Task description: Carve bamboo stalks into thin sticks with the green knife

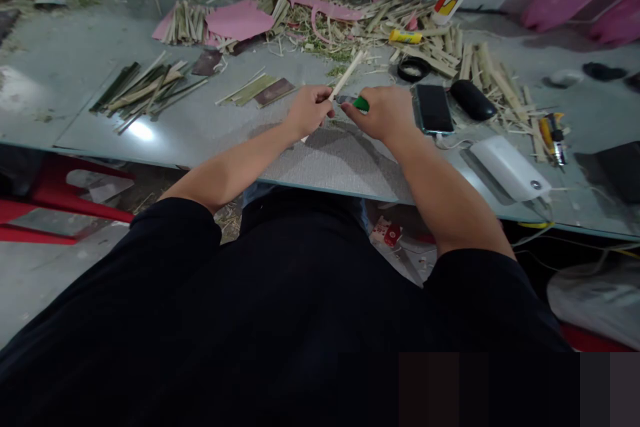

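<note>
My left hand [311, 110] is closed around a pale wooden strip [349, 73], which slants up and to the right over the table. My right hand [384, 110] grips a green-handled knife [360, 103], its blade side pointing left at the strip, close to my left fingers. The lower end of the strip shows below my left hand. Left of my hands lie flat greenish strips [250, 89] and a brown sandpaper-like piece [274, 92]. Whether the blade touches the strip is hard to tell.
A bundle of dark green strips [145, 90] lies at left. Behind are shavings [327, 33], pink paper [240, 20] and a yellow tube [405, 36]. To the right are a black tape roll [413, 69], a phone [434, 109], a mouse [473, 100] and a white power bank [510, 167].
</note>
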Demonstrator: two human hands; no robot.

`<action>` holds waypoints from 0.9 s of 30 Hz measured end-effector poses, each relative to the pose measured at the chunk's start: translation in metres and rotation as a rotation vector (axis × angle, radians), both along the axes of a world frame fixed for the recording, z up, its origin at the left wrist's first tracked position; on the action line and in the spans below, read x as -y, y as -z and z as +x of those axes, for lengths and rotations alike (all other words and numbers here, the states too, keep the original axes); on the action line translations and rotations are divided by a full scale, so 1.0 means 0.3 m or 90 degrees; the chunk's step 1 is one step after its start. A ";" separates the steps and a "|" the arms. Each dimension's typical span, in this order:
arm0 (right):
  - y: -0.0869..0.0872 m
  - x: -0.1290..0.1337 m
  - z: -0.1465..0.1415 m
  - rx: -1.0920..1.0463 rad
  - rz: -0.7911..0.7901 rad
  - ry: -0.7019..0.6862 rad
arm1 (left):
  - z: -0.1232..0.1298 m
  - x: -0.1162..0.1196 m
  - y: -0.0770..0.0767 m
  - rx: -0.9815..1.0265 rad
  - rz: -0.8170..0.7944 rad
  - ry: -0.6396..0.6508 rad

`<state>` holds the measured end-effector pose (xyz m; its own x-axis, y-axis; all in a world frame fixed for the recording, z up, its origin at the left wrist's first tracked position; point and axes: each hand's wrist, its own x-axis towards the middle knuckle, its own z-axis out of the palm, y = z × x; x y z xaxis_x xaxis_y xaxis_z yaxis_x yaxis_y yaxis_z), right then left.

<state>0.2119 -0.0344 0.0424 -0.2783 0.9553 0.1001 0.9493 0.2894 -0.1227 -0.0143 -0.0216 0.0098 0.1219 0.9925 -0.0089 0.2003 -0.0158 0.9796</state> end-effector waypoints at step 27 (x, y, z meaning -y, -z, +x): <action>0.012 -0.004 -0.013 -0.034 -0.018 0.021 | 0.007 0.025 -0.033 -0.003 -0.019 0.030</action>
